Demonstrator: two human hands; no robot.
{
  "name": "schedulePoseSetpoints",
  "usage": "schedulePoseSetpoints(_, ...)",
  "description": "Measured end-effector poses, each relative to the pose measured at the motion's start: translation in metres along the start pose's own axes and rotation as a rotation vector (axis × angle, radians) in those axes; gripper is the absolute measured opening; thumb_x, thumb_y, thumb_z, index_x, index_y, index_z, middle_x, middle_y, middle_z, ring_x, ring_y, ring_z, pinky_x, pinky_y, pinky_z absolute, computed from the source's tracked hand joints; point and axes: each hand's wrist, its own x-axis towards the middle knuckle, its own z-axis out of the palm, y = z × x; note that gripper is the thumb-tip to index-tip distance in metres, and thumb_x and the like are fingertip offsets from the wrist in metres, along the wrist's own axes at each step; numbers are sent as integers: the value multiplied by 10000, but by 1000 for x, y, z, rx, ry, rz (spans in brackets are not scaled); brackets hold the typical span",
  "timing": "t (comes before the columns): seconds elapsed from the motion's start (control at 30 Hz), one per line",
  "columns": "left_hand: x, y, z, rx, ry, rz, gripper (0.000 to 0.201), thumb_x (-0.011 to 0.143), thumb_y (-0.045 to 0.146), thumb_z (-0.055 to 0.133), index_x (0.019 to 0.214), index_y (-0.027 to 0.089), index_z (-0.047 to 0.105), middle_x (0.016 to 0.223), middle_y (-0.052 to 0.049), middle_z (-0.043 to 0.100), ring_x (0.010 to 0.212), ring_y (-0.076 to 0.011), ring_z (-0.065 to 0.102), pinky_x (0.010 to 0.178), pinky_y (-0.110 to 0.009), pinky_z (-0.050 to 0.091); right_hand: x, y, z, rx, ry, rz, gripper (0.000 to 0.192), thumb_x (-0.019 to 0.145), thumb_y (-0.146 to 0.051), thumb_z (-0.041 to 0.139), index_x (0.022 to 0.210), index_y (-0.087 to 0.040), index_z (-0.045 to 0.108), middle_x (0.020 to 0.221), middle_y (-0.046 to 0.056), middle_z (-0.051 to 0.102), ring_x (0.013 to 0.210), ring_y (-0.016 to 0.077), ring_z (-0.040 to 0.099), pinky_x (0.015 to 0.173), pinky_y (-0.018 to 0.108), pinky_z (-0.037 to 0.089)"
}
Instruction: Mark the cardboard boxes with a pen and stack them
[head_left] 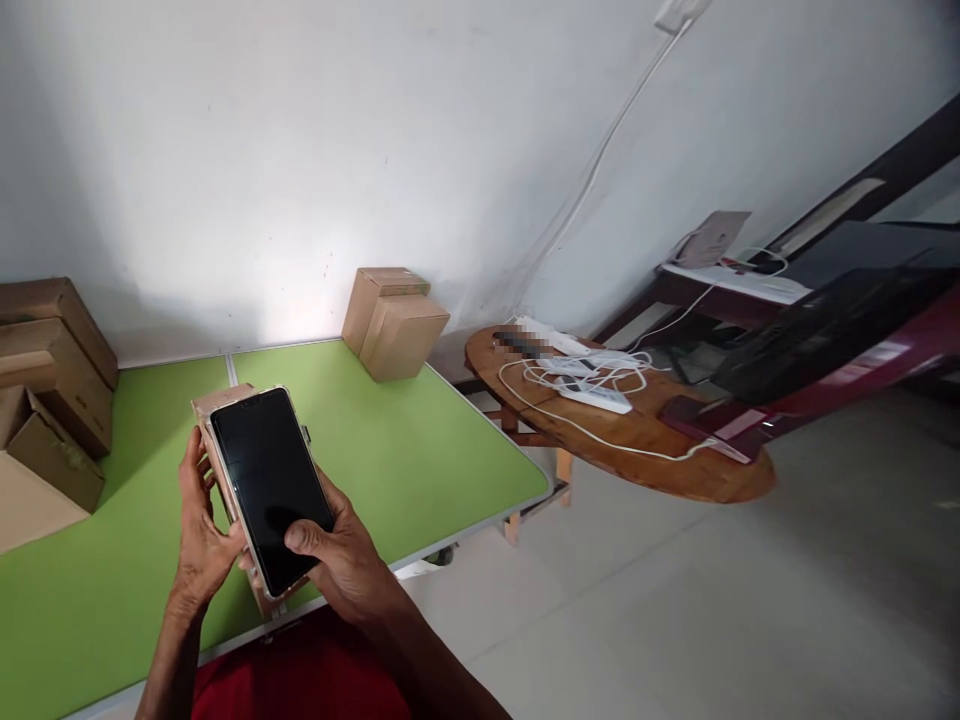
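Note:
A smartphone point(264, 470) with a dark screen and a clear case is gripped by my right hand point(345, 550). The thumb of that hand lies on the lower part of the screen, and its other fingers are hidden behind the phone. Directly beneath the phone is a brown cardboard box point(217, 393), mostly covered by it. My left hand point(204, 535) is closed round the left side of the box, its thumb close to the phone's edge. Whether the box rests on the green table point(390, 450) or is raised off it, I cannot tell.
Several cardboard boxes point(56, 365) stand at the table's left, one with its flap raised. Two smaller boxes point(409, 335) stand at the back right corner. A round wooden table point(697, 478) holds tangled white cables point(585, 372) and a power strip point(596, 395).

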Motion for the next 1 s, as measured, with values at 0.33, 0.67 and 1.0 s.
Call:
schedulePoseSetpoints(0.33, 7, 10, -3, 13, 22, -94, 1261, 788, 745, 936, 1807, 267, 367, 1762, -236, 511, 1625, -477, 536, 1271, -629, 537, -5, -8, -19, 27, 118, -93, 753, 740, -638, 1067, 1307, -267, 738, 1076, 53, 852, 930, 308, 869, 708, 412, 750)
schedulePoseSetpoints(0.67, 15, 19, -4, 18, 66, -110, 1061, 757, 648, 976, 1648, 262, 550, 1644, -216, 629, 1538, -447, 626, 1250, -596, 576, 17, -6, -158, -405, 705, -147, 797, 624, -865, 938, 1023, -210, 725, 891, 54, 791, 720, 264, 784, 604, 358, 636)
schedulePoseSetpoints(1.0, 7, 24, 0, -36, 50, -203, 1288, 751, 681, 958, 1807, 252, 357, 1813, -234, 471, 1666, -435, 500, 1350, -600, 460, 10, 2, -228, -913, 895, 26, 411, 847, -626, 730, 916, -225, 679, 915, 102, 780, 787, 268, 708, 646, 348, 556)
